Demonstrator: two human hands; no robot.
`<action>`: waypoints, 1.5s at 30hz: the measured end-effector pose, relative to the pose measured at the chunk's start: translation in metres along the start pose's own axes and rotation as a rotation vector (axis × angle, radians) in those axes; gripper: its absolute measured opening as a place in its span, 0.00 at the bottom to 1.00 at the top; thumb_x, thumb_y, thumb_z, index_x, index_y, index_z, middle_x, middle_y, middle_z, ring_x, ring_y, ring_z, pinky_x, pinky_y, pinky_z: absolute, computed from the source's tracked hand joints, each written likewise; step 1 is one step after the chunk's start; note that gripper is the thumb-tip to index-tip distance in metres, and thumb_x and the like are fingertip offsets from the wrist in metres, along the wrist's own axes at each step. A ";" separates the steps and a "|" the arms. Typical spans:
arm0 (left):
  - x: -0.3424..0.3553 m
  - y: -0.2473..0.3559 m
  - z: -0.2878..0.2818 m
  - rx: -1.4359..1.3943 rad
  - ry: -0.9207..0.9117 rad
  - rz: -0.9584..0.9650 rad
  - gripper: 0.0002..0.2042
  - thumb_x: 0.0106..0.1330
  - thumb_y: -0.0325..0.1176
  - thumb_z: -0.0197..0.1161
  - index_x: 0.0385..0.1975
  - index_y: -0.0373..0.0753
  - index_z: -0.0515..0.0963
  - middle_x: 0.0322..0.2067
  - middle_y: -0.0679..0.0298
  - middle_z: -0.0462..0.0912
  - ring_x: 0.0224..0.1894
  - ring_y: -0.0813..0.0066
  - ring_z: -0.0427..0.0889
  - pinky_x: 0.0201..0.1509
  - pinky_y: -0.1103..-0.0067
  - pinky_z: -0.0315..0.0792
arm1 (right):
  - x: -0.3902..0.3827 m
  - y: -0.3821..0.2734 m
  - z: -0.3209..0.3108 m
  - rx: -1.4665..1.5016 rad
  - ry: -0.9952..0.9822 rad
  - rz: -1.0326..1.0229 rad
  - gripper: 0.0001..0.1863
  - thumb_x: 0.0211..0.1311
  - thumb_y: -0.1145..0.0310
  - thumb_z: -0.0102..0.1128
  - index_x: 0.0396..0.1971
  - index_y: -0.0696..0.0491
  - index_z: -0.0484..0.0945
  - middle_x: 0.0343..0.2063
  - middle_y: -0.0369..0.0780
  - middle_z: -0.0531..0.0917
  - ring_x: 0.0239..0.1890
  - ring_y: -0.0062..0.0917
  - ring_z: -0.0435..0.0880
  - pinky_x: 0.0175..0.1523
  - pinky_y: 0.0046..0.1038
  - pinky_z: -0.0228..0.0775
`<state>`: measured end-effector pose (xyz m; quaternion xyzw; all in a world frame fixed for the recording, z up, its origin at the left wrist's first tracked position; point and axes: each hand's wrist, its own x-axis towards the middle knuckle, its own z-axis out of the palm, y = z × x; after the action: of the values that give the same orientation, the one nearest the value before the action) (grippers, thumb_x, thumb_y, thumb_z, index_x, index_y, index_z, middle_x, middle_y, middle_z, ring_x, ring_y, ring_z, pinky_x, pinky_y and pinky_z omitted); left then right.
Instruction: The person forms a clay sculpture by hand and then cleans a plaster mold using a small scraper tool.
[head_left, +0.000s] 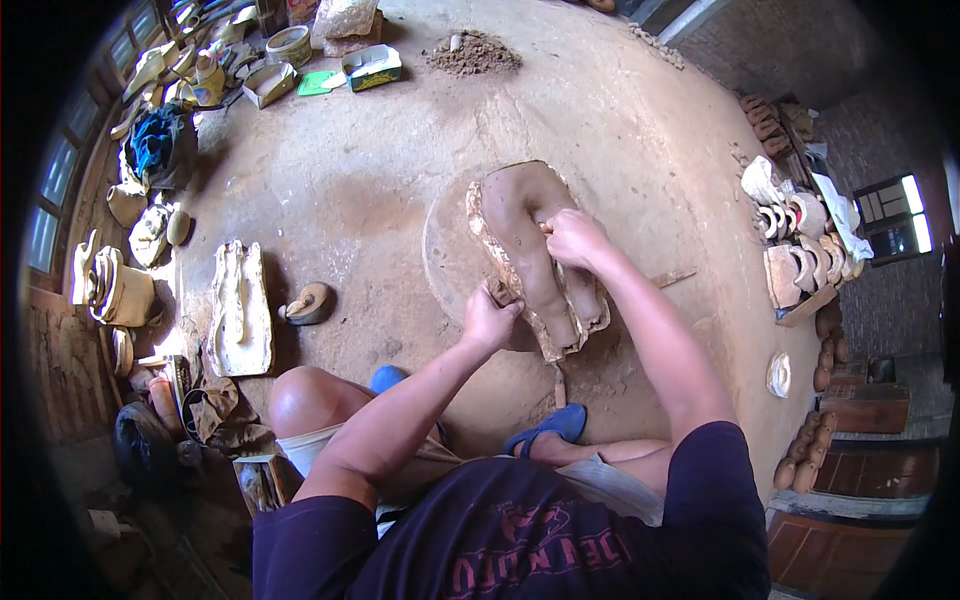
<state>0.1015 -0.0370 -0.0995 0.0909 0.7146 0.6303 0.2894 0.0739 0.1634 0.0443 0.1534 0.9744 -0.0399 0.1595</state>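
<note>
A plaster mould [484, 232] with a rough pale rim lies in front of me on a round board [440, 245]. Wet brown clay [535, 265] lines it in a forked shape, its two legs pointing toward me. On the mould's left rim rests my left hand [488, 322], fingers closed round a small brown lump of clay [500, 292]. My right hand [575, 238] is closed too, its fingertips down at the top of the gap between the clay legs. What those fingers pinch, if anything, is too small to make out.
A second white mould [240, 310] and a dark rounded tool [310, 303] lie to the left. A thin-handled tool [560, 386] sits near my foot, a wooden stick [672, 277] to the right. Boxes [371, 68] and a heap of crumbled clay [474, 55] stand farther off.
</note>
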 end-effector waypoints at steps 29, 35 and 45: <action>-0.073 0.065 -0.012 -0.246 -0.382 -0.148 0.25 0.73 0.59 0.65 0.35 0.38 0.82 0.28 0.64 0.83 0.29 0.76 0.79 0.31 0.77 0.69 | -0.195 -0.029 0.049 0.399 0.519 -0.277 0.20 0.64 0.62 0.71 0.51 0.56 0.84 0.34 0.43 0.84 0.37 0.39 0.87 0.42 0.39 0.81; -0.089 0.068 -0.016 -0.329 -0.598 -0.353 0.25 0.75 0.63 0.60 0.33 0.44 0.82 0.27 0.69 0.81 0.27 0.81 0.76 0.28 0.81 0.64 | -0.212 -0.028 0.063 0.350 0.513 -0.380 0.06 0.64 0.70 0.69 0.35 0.55 0.82 0.30 0.44 0.82 0.33 0.40 0.85 0.39 0.41 0.79; -0.047 0.057 -0.021 -0.308 0.046 -0.157 0.23 0.75 0.55 0.64 0.47 0.38 0.77 0.30 0.69 0.79 0.32 0.77 0.79 0.33 0.77 0.73 | -0.179 -0.001 0.062 0.776 0.616 0.139 0.08 0.67 0.72 0.68 0.41 0.59 0.87 0.34 0.50 0.87 0.33 0.42 0.88 0.41 0.38 0.81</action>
<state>0.1152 -0.0676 -0.0299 -0.0251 0.6208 0.7097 0.3321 0.2536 0.1031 0.0440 0.2706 0.8770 -0.3418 -0.2023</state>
